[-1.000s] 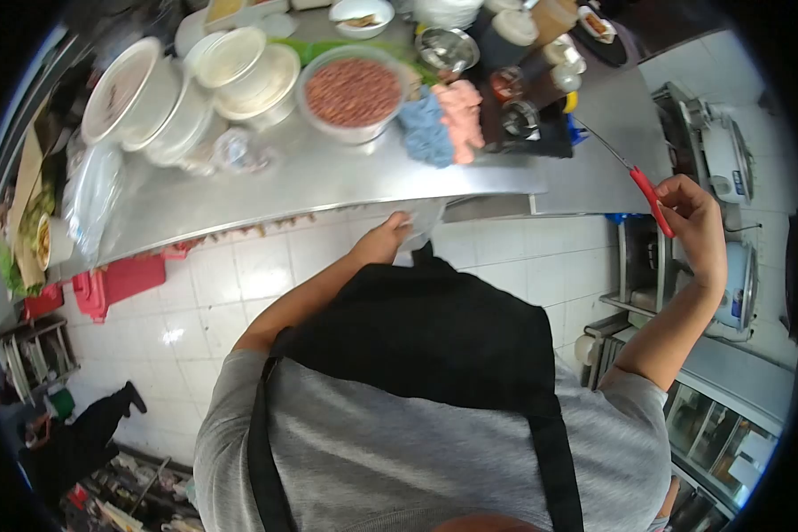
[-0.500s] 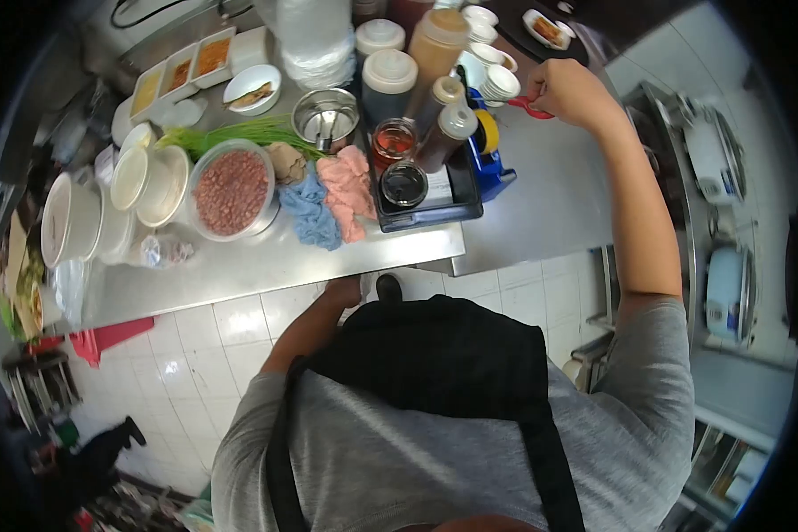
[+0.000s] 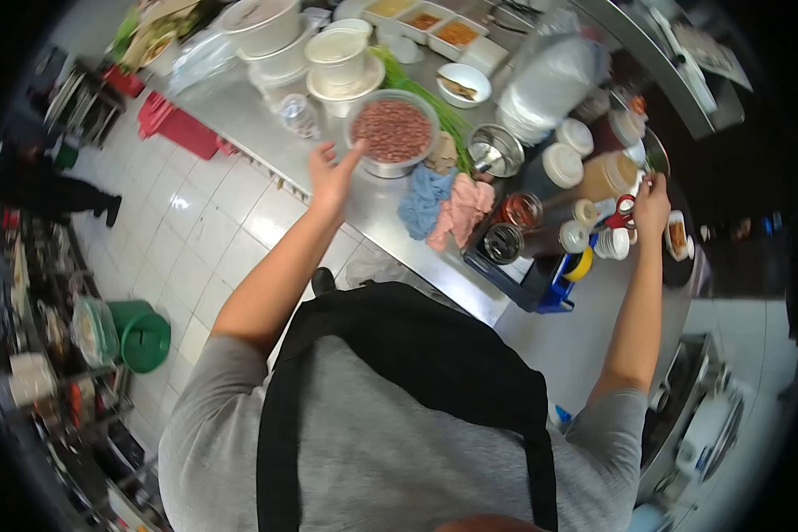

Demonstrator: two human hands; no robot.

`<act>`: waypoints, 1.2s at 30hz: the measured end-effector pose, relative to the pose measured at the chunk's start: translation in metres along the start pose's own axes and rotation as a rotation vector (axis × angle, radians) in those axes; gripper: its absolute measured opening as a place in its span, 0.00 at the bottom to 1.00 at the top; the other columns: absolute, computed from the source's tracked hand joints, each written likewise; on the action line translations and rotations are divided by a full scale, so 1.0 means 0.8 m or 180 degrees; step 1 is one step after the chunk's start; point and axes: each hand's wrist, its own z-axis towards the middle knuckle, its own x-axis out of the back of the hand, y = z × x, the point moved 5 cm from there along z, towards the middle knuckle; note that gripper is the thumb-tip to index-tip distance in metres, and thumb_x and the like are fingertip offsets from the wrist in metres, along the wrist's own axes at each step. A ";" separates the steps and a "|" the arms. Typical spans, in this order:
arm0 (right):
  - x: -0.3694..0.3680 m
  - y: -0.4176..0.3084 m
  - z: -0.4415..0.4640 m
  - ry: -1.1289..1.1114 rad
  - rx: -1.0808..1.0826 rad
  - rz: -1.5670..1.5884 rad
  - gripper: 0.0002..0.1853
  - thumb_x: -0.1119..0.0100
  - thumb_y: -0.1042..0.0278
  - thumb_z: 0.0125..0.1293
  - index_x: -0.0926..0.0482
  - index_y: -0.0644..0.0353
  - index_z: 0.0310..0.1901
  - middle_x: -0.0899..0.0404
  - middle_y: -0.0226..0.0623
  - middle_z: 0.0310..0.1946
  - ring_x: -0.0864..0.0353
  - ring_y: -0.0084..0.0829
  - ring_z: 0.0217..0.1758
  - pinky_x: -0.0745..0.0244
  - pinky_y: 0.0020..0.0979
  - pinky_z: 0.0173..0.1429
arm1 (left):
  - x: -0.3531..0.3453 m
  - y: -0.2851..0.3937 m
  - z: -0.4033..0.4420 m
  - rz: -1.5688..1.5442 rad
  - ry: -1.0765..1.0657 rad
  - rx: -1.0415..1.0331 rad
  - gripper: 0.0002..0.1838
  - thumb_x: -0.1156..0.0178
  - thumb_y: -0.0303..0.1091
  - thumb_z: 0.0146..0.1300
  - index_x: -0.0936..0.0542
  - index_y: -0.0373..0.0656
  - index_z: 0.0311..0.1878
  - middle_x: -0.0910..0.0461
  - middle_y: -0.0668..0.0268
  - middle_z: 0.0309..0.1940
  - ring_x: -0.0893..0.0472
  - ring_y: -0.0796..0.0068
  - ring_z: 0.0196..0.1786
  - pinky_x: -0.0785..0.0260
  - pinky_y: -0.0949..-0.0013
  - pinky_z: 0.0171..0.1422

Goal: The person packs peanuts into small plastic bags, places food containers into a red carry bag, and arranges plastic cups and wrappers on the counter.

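My left hand (image 3: 331, 180) is raised with its fingers apart and holds nothing. One finger is by the near rim of a clear round tub (image 3: 390, 167) full of small reddish-brown pieces; I cannot tell if it touches. On the right, my arm is stretched across the counter. The fingers of my right hand (image 3: 653, 206) are closed on red-handled scissors (image 3: 626, 206), whose blades I cannot make out. Beside that hand are stacked small white dishes (image 3: 612, 242) and a tan sauce bottle (image 3: 609, 175).
A black tray (image 3: 516, 277) holds jars and bottles, with a blue tape dispenser (image 3: 556, 291) next to it. Blue (image 3: 426, 204) and pink (image 3: 461, 211) cloths lie near a metal pot (image 3: 495, 151). White tubs (image 3: 337, 55) stand farther left. Another person (image 3: 53, 186) stands across the floor.
The view has turned, so the counter appears tilted. My left hand has come up from low beside the counter toward the clear tub. My right hand has carried the scissors past the small dishes toward the bottles.
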 end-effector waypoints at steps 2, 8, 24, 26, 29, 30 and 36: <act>-0.034 0.039 0.012 0.0346 0.0062 0.0285 0.15 0.51 0.54 0.65 0.23 0.57 0.39 0.19 0.47 0.32 0.19 0.49 0.38 0.27 0.43 0.43 | -0.025 -0.013 0.028 0.0411 0.0299 0.0040 0.50 0.28 0.53 0.45 0.44 0.42 0.67 0.47 0.49 0.63 0.43 0.54 0.66 0.47 0.56 0.69; -0.034 0.029 -0.012 -0.0292 0.0393 0.1443 0.12 0.45 0.61 0.65 0.21 0.63 0.38 0.22 0.33 0.28 0.25 0.21 0.32 0.29 0.25 0.39 | 0.018 -0.020 -0.003 0.0945 0.0769 -0.0251 0.49 0.27 0.47 0.44 0.43 0.41 0.66 0.46 0.47 0.63 0.45 0.54 0.67 0.47 0.58 0.69; 0.134 -0.249 -0.187 0.0989 0.1812 0.2684 0.15 0.44 0.74 0.61 0.29 0.67 0.49 0.26 0.47 0.49 0.26 0.37 0.53 0.32 0.37 0.58 | 0.127 0.021 -0.065 -0.1945 -0.1338 0.1390 0.32 0.44 0.53 0.60 0.36 0.49 0.64 0.28 0.61 0.58 0.28 0.58 0.60 0.36 0.41 0.60; 0.119 -0.389 -0.228 -0.0168 0.2608 0.1690 0.27 0.29 0.69 0.46 0.26 0.61 0.50 0.30 0.47 0.55 0.28 0.40 0.55 0.34 0.40 0.60 | 0.163 0.066 -0.071 -0.2100 -0.1639 0.1321 0.32 0.44 0.52 0.62 0.36 0.47 0.65 0.28 0.61 0.58 0.26 0.59 0.59 0.33 0.44 0.59; 0.040 -0.509 -0.285 -0.1130 0.3191 0.1938 0.30 0.24 0.67 0.36 0.21 0.45 0.47 0.40 0.45 0.64 0.40 0.50 0.67 0.42 0.50 0.65 | 0.231 0.073 -0.065 -0.2109 -0.2115 0.1253 0.33 0.46 0.54 0.63 0.38 0.46 0.67 0.29 0.60 0.61 0.27 0.59 0.61 0.33 0.46 0.61; 0.027 -0.551 -0.300 -0.0986 0.3713 0.1815 0.29 0.25 0.67 0.37 0.21 0.42 0.47 0.41 0.46 0.65 0.42 0.52 0.69 0.45 0.53 0.66 | 0.255 0.078 -0.065 -0.2136 -0.2079 0.1228 0.32 0.47 0.55 0.63 0.36 0.47 0.66 0.26 0.59 0.57 0.23 0.61 0.56 0.26 0.52 0.53; -0.076 -0.709 -0.355 0.0360 0.4233 0.3084 0.37 0.30 0.63 0.46 0.34 0.31 0.60 0.41 0.45 0.65 0.42 0.55 0.68 0.46 0.57 0.66 | 0.417 0.142 -0.001 -0.1011 -0.2306 0.0616 0.40 0.43 0.56 0.58 0.47 0.53 0.70 0.35 0.61 0.62 0.25 0.67 0.55 0.25 0.60 0.41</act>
